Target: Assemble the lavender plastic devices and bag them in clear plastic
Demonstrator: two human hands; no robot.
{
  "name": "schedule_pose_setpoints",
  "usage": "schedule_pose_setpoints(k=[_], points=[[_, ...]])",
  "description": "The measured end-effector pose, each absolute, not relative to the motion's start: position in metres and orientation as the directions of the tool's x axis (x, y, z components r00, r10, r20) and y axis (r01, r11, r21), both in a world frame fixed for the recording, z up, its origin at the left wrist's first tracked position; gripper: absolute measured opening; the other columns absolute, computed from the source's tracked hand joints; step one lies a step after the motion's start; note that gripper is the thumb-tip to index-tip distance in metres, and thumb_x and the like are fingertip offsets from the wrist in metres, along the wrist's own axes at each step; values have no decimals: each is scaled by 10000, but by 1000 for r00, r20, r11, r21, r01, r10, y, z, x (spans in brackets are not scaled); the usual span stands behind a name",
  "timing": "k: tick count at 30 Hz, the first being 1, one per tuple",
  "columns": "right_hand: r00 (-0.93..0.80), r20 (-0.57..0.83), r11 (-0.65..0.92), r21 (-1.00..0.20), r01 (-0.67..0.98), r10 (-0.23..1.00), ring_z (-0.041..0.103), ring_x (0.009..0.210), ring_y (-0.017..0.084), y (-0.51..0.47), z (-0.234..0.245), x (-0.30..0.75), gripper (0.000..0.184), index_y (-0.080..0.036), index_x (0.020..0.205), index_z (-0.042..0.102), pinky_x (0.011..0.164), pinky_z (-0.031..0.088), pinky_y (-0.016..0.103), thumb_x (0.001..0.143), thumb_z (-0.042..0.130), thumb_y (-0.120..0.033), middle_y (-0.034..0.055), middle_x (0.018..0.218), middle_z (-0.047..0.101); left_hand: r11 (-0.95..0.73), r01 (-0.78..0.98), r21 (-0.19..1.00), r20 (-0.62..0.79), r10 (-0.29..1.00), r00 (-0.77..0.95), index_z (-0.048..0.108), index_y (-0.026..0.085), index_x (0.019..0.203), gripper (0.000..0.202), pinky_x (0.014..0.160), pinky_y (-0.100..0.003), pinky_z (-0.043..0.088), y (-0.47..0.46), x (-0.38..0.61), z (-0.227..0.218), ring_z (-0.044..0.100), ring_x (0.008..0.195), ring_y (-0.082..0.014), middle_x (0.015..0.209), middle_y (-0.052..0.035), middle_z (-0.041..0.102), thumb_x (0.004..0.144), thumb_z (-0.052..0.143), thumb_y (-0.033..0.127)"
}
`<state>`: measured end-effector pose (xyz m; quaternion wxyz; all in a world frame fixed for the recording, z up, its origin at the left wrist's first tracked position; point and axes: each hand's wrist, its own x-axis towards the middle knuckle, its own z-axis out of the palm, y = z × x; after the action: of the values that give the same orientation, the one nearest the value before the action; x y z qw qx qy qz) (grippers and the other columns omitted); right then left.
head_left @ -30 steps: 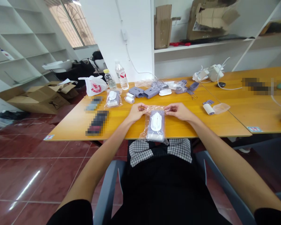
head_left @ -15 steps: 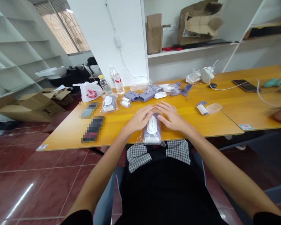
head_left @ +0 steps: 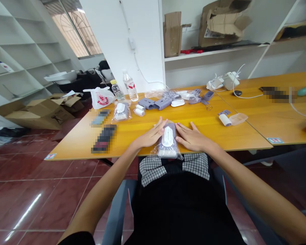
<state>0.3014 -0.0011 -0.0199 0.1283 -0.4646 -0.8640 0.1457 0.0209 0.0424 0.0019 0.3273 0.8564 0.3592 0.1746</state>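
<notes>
Here, at a wood-topped table (head_left: pixel 71 149), a white carrier bag (head_left: pixel 100 98), two pixelated flat items (head_left: pixel 104 138) and a small clear packet of white and lilac parts (head_left: pixel 121 112) sit at far left. The left hand (head_left: pixel 149 135) lies flat, fingers open, against the left side of a clear plastic bag (head_left: pixel 167 154), which holds a white-and-lilac device (head_left: pixel 168 137) and lies near the table's front edge. The right hand (head_left: pixel 191 137), fingers also spread, rests against the bag's right side — neither hand closes on it. Farther right, a white roller (head_left: pixel 224 119) sits just beside a clear plastic tray (head_left: pixel 238 119).
</notes>
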Motion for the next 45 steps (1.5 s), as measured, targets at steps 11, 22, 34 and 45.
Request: schedule_pose_setpoints(k=[11, 22, 34, 45], points=[[-485, 138, 491, -447, 747, 863, 99, 1727, 334, -10, 0, 296, 827, -278, 1789, 136, 1374, 71, 697, 1101, 185, -733, 45, 1852, 132, -474, 639, 605, 84, 837, 541, 306, 191, 1746, 835, 1427, -481, 148, 35, 18, 2, 221, 1715, -274, 1829, -62, 251, 1108, 155, 708], [-495, 93, 473, -483, 737, 864, 192, 1716, 346, -13, 2, 289, 762, -340, 1777, 211, 1345, 165, 732, 1111, 216, -710, 44, 1845, 209, -419, 791, 446, -86, 859, 504, 278, 175, 1749, 797, 1394, -634, 15, 22, 3, 14, 203, 1720, -286, 1811, -95, 282, 1116, 125, 634], [-447, 106, 448, -410, 794, 888, 332, 1670, 374, -3, -8, 288, 781, -211, 1762, 271, 1327, 119, 763, 1120, 219, -653, 151, 1783, 380, -504, 575, 645, 150, 820, 552, 615, 242, 1548, 665, 1413, -485, 239, 43, 61, 10, 393, 1651, -266, 1712, -41, 510, 1103, 316, 637], [-329, 167, 368, -494, 788, 929, 359, 1648, 426, -25, 29, 290, 858, -336, 1732, 366, 1296, 278, 758, 1027, 385, -824, 99, 1783, 398, -285, 777, 561, 276, 950, 150, 598, 193, 1528, 672, 1312, -685, 329, 37, 68, 6, 404, 1621, -430, 1754, -177, 414, 1117, 329, 652]])
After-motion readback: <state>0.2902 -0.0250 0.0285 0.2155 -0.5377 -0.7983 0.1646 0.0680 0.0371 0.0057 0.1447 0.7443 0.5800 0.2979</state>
